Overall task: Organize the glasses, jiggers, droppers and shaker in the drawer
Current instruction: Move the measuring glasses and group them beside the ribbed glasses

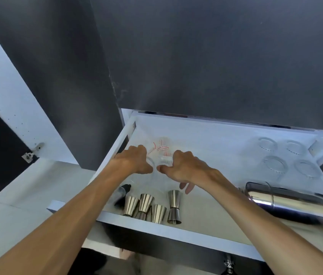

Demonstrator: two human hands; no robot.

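- Measuring glasses (162, 149), small, clear and printed with red scales, were clustered at the back left of the open drawer (129, 128), where both hands were working.
- One clear glass was gripped by the left hand (134, 160), fingers curled round its rim; a neighbouring glass was pinched by the right hand (182, 165) with thumb and forefinger, the remaining fingers spread loose.
- These glasses were judged light, rigid, slippery and breakable; hold was best taken round the wall just below the rim, and contact between neighbours was best kept gentle.
- Four more tumblers (285, 157) were seen mouth-down in a square at the back right, well apart from the hands.
- Steel jiggers (152, 207) were grouped upright at the front edge, judged stiff, hard to damage and easily gripped at the waist.
- A dark dropper (124, 193) lay just left of them, partly hidden by the left forearm.
- The shaker (289, 203), lying on its side at the right, was judged the heaviest piece and liable to roll.
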